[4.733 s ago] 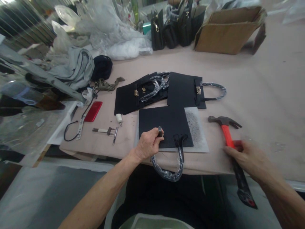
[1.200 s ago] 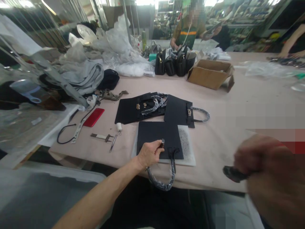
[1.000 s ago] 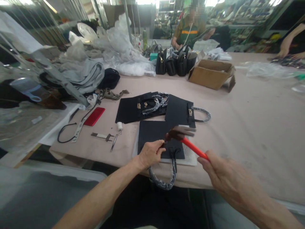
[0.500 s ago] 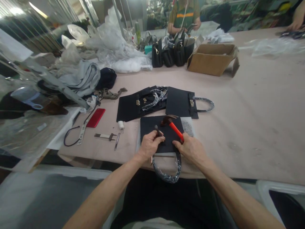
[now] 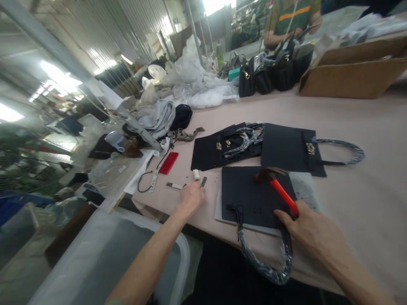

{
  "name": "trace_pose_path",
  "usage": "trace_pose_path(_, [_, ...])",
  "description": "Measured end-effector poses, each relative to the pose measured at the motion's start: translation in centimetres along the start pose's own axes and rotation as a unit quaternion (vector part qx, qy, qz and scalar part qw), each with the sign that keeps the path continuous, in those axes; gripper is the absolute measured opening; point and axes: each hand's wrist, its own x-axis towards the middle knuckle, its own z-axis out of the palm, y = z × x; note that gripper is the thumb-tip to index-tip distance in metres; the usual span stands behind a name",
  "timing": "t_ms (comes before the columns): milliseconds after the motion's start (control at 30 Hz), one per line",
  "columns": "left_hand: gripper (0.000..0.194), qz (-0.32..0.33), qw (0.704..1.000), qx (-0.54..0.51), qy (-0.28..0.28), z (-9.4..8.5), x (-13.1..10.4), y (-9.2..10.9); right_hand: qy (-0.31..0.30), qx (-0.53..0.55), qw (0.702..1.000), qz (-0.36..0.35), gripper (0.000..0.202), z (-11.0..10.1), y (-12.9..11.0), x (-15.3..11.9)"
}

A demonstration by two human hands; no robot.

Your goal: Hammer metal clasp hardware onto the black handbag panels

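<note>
While a plastic-wrapped handle (image 5: 276, 278) is looping toward me at the bottom, my right hand (image 5: 307, 220) is wrapping snugly round the hammer (image 5: 284, 195), its head showing over the black panel (image 5: 240, 190). Centre-left, my left hand (image 5: 192, 198) is curling beside a slim tool (image 5: 204, 182); whether it's gripping it, I can't tell. I'm judging this as small-tool handling, calling for a precise pinch. Beyond, more panels (image 5: 288, 146) are lying on the worktop (image 5: 359, 203).

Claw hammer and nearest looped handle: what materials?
Claw hammer: dark head, probably steel, dull sheen; shaft plastic or rubber, from its uniform red. Looped handle: clear plastic film, showing glossy crinkles, over black leather or synthetic; can't tell which.
</note>
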Motion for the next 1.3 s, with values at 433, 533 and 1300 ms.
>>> trace_pose_path(433, [0.027,-0.101,0.979,-0.174,-0.027,-1.6,8.5,-0.4,0.041,0.008,0.999,-0.009,0.040,0.1,-0.3,-0.5])
trace_pose_path(533, [0.027,-0.060,0.952,-0.299,-0.002,-1.8,6.5,0.6,0.046,0.013,0.999,0.001,0.038,0.3,-0.3,-0.4])
trace_pose_path(1300, [0.022,0.195,0.780,-0.588,-0.089,4.2,-4.9,10.7,0.052,0.026,0.998,-0.007,0.042,0.2,-0.2,-0.9])
